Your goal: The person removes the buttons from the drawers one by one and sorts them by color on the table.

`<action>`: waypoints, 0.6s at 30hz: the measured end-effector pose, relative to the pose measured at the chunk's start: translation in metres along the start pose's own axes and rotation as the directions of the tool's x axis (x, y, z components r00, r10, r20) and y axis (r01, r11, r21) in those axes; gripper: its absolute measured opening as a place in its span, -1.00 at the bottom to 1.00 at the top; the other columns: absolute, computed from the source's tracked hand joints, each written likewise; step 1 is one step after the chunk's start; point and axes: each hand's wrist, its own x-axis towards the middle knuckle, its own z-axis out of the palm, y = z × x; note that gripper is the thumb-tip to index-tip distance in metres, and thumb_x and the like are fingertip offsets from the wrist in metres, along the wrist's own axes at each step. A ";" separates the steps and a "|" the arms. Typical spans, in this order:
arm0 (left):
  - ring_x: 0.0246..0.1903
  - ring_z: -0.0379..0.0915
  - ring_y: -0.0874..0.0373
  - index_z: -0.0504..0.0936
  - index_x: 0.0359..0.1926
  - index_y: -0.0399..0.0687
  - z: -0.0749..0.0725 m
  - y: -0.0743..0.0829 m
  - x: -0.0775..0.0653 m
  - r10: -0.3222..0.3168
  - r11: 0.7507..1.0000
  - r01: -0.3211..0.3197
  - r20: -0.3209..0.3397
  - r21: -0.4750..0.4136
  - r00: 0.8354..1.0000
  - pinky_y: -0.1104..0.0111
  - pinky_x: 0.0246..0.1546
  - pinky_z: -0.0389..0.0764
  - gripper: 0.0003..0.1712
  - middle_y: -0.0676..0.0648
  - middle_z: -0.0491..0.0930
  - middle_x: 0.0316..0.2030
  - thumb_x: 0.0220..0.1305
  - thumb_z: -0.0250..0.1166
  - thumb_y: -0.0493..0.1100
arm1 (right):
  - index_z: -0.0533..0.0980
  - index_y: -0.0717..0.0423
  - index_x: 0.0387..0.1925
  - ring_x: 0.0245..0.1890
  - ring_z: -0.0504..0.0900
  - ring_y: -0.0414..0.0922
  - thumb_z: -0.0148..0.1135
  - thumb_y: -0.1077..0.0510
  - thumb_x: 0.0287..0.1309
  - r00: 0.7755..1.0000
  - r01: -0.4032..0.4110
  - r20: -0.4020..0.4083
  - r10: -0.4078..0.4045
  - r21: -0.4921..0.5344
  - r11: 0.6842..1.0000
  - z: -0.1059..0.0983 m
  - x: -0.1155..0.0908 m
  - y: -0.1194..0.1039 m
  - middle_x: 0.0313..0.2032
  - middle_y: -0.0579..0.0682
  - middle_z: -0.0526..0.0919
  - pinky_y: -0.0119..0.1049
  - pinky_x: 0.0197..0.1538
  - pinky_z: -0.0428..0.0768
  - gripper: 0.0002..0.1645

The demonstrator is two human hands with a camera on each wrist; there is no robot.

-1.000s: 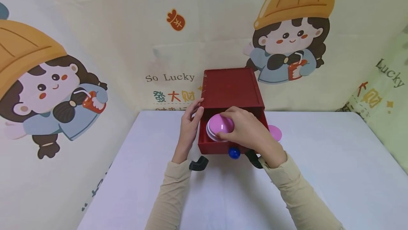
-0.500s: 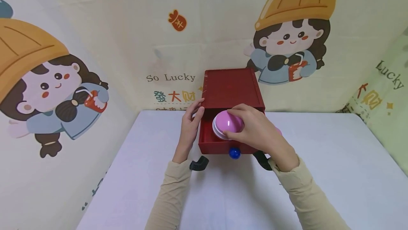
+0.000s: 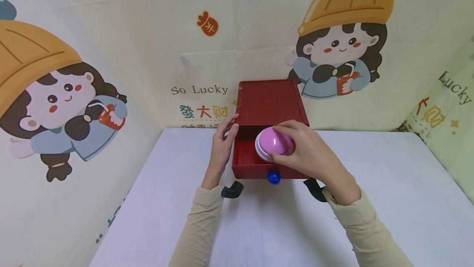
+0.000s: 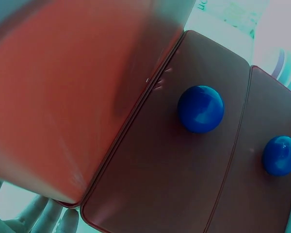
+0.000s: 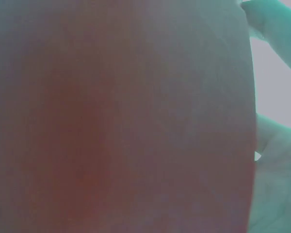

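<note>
Your pink-topped container (image 3: 272, 140) looks plastic, smooth and glossy. The red drawer box (image 3: 272, 102) presents as smooth plastic with a low sheen; its blue knob (image 3: 274, 177) is highly glossy. Your sleeves (image 3: 201, 217) are matt, creased cloth.

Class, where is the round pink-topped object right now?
In the head view, the pink-topped object is right of centre, gripped by the right hand in or just above the open red drawer, directly beyond the blue knob.
</note>
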 end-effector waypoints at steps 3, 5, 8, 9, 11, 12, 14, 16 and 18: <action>0.26 0.33 -0.02 0.41 0.38 -0.10 0.001 0.001 0.000 -0.004 1.000 0.004 0.000 -0.002 1.000 0.09 0.25 0.46 -0.51 -0.18 0.42 0.29 0.49 0.09 -0.14 | 0.53 0.25 0.18 0.08 0.58 0.12 0.55 0.03 -0.08 1.000 0.010 -0.013 -0.010 0.000 1.000 -0.003 -0.003 0.002 0.13 0.15 0.55 0.06 -0.06 0.69 -0.23; 0.26 0.34 -0.02 0.41 0.37 -0.09 0.001 0.001 -0.001 -0.007 1.000 0.007 -0.001 -0.003 1.000 0.09 0.25 0.46 -0.51 -0.16 0.41 0.29 0.49 0.09 -0.13 | 0.53 0.25 0.19 0.09 0.57 0.12 0.55 0.04 -0.07 1.000 0.018 -0.025 -0.018 0.003 1.000 -0.005 -0.005 0.003 0.14 0.14 0.55 0.06 -0.07 0.69 -0.24; 0.26 0.34 -0.02 0.41 0.37 -0.09 0.000 0.002 -0.002 -0.007 1.000 0.007 0.000 -0.003 1.000 0.10 0.23 0.47 -0.51 -0.17 0.41 0.29 0.49 0.09 -0.13 | 0.54 0.24 0.18 0.10 0.56 0.13 0.54 0.05 -0.07 0.999 0.023 -0.049 -0.022 0.006 1.000 -0.007 -0.008 0.003 0.14 0.14 0.54 0.07 -0.07 0.68 -0.25; 0.25 0.34 -0.02 0.42 0.37 -0.09 0.000 0.002 -0.002 -0.006 1.000 0.006 -0.001 -0.001 1.000 0.09 0.23 0.47 -0.51 -0.17 0.41 0.29 0.49 0.09 -0.13 | 0.54 0.23 0.18 0.10 0.56 0.13 0.55 0.06 -0.08 0.998 0.025 -0.059 -0.025 0.009 1.000 -0.008 -0.009 0.003 0.15 0.14 0.54 0.07 -0.07 0.68 -0.25; 0.25 0.35 -0.02 0.42 0.37 -0.10 -0.001 0.002 -0.003 -0.002 1.000 0.002 -0.001 -0.001 1.000 0.09 0.23 0.47 -0.51 -0.18 0.42 0.29 0.49 0.09 -0.13 | 0.54 0.22 0.18 0.10 0.56 0.12 0.56 0.08 -0.10 0.996 0.033 -0.082 -0.032 0.016 0.999 -0.009 -0.011 0.003 0.15 0.13 0.54 0.07 -0.09 0.69 -0.24; 0.25 0.35 -0.03 0.42 0.37 -0.10 -0.001 0.002 -0.003 0.000 1.000 0.000 -0.001 -0.001 1.000 0.09 0.23 0.47 -0.52 -0.18 0.42 0.28 0.49 0.09 -0.14 | 0.54 0.22 0.18 0.10 0.56 0.12 0.57 0.09 -0.12 0.995 0.039 -0.096 -0.037 0.020 0.999 -0.009 -0.012 0.004 0.15 0.13 0.54 0.07 -0.10 0.69 -0.23; 0.25 0.35 -0.03 0.42 0.37 -0.12 -0.002 0.002 -0.003 0.007 1.000 -0.007 0.002 -0.003 1.000 0.08 0.24 0.47 -0.52 -0.19 0.42 0.28 0.49 0.09 -0.15 | 0.55 0.21 0.18 0.10 0.55 0.11 0.59 0.11 -0.14 0.991 0.053 -0.124 -0.050 0.024 0.998 -0.011 -0.013 0.005 0.14 0.12 0.54 0.07 -0.11 0.70 -0.23; 0.25 0.34 -0.04 0.41 0.37 -0.13 -0.003 0.002 -0.003 0.011 1.000 -0.011 0.006 -0.007 1.000 0.08 0.24 0.47 -0.52 -0.20 0.42 0.28 0.49 0.08 -0.15 | 0.55 0.22 0.17 0.09 0.55 0.12 0.60 0.13 -0.15 0.987 0.068 -0.149 -0.064 0.023 0.997 -0.012 -0.015 0.006 0.14 0.13 0.54 0.08 -0.13 0.70 -0.23; 0.26 0.34 -0.03 0.41 0.37 -0.13 -0.004 0.002 -0.003 0.012 1.000 -0.012 0.009 -0.011 1.000 0.08 0.24 0.47 -0.51 -0.19 0.43 0.28 0.50 0.08 -0.16 | 0.55 0.22 0.17 0.09 0.55 0.11 0.60 0.14 -0.16 0.983 0.079 -0.167 -0.075 0.018 0.997 -0.014 -0.016 0.007 0.13 0.12 0.55 0.08 -0.14 0.70 -0.23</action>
